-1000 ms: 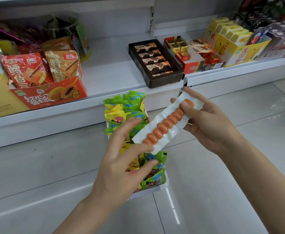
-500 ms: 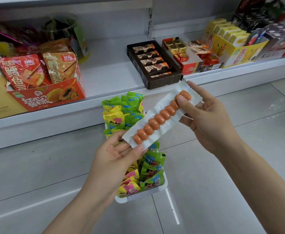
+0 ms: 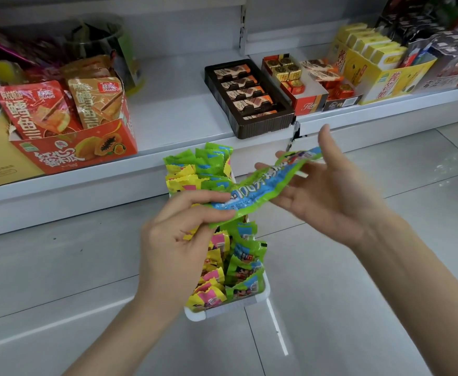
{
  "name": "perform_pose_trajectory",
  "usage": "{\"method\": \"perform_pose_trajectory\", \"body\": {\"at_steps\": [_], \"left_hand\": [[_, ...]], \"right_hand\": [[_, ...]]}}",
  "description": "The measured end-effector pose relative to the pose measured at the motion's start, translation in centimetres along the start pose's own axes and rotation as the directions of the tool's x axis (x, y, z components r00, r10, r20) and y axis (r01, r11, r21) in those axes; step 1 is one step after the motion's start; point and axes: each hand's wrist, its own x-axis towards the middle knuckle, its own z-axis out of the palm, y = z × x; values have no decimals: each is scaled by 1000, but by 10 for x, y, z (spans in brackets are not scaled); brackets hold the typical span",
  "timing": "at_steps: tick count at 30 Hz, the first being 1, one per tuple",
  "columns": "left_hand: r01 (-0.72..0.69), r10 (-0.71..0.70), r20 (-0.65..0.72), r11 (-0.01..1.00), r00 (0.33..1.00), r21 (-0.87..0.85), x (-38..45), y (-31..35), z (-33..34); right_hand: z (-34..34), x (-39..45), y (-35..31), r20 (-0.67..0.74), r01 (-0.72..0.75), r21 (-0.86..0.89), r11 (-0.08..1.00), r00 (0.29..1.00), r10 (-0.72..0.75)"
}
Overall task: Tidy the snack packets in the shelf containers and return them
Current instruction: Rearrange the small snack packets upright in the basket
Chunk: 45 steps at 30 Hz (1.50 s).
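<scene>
A long green and blue snack packet [image 3: 260, 185] stretches between both hands, printed side up. My left hand [image 3: 179, 234] pinches its lower left end between thumb and fingers. My right hand [image 3: 328, 185] lies palm up under the upper right end, fingers spread, the packet resting across them. Below, a white container [image 3: 230, 308] on the grey floor holds several green, yellow and pink snack packets [image 3: 222, 256] standing in rows, partly hidden by my left hand.
A low white shelf [image 3: 184, 115] runs across the back. On it stand a red papaya box [image 3: 75, 147] with orange packets at left, a dark brown chocolate tray [image 3: 249, 96] in the middle, and red and yellow boxes [image 3: 379, 66] at right.
The packet has been turned over: its clear side with orange sausage pieces faced up before, now the green printed side shows. My right hand has opened from a grip to a flat palm.
</scene>
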Motion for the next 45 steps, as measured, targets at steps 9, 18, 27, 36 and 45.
{"method": "perform_pose_trajectory", "body": {"at_steps": [9,18,27,36,45], "left_hand": [[-281,265,110,943,958,180,2,-1,0],[121,-181,223,958,958,260,-11,-4,13],[-338,-92,601,754,794,563,-26,0,18],[-251,-33,594,886,804,389,-50,-10,-2],[-233,8,563,915,827,329,-50,-20,-6]], "right_hand": [[-32,-24,-25,-143,19,-321,947,987,-68],[-55,-49,-55,50,346,-720,601,890,-453],[-46,-63,-53,282,357,-926,119,868,-409],[-14,-54,-13,369,405,-911,82,886,-279],[-22,-14,69,386,336,-907,-255,906,-176]]}}
